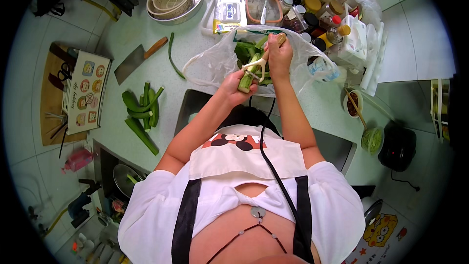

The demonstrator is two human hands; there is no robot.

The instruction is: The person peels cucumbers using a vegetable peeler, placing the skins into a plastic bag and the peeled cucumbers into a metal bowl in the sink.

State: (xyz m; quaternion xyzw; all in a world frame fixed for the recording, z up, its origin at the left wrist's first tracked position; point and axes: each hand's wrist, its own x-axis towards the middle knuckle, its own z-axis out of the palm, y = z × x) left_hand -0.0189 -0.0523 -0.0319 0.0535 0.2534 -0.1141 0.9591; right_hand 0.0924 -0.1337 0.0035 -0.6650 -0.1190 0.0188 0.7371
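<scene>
Wears a pale ring pendant (pixel 258 212) on a dark beaded cord (pixel 242 232), leans over a speckled, light counter (pixel 166 88) in a kitchen with pale tiled walls (pixel 415 34). Faces printed lettering on a white-and-yellow packet (pixel 229 11) beyond a thin, crinkly plastic bag (pixel 207 63). Now clasps a pale green stalk (pixel 246 83) in the curled fingers of the left hand (pixel 235 89), at the bag's near side; wraps the right hand (pixel 280 59) tight round a Y-shaped cream peeler (pixel 263 62), head across the stalk. Has a wood-handled cleaver (pixel 131 70) and long, smooth green vegetables (pixel 141 137) lying leftward
</scene>
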